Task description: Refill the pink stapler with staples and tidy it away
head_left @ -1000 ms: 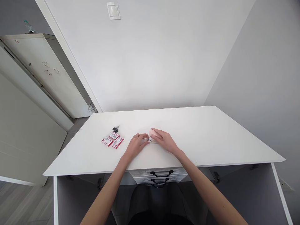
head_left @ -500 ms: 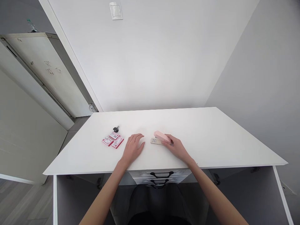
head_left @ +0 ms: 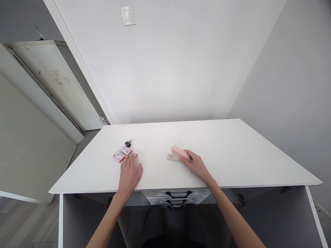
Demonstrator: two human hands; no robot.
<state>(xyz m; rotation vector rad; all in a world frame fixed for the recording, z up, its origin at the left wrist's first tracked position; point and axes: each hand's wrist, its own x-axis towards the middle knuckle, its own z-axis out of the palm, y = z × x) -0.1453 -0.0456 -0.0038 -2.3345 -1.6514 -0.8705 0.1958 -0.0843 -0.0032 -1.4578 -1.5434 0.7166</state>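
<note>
A pink stapler [head_left: 178, 154] lies on the white table [head_left: 232, 155], its top raised at an angle. My right hand [head_left: 197, 165] grips its rear end with closed fingers. Left of centre lie three small red-and-white boxes [head_left: 121, 154]. My left hand [head_left: 130, 172] is stretched out flat with fingers apart, its fingertips over the box nearest me, which it partly hides. A small black key-like object [head_left: 128, 143] rests just behind the boxes.
Under the table's front edge sits a drawer unit with black handles [head_left: 178, 195]. A wall rises behind the table and on the right. A pale cabinet door [head_left: 51, 82] stands to the left, and a light switch [head_left: 128, 15] is on the wall.
My left hand has left the stapler and slid left to the red boxes. My right hand has shifted to the stapler's rear, and the stapler's top has lifted.
</note>
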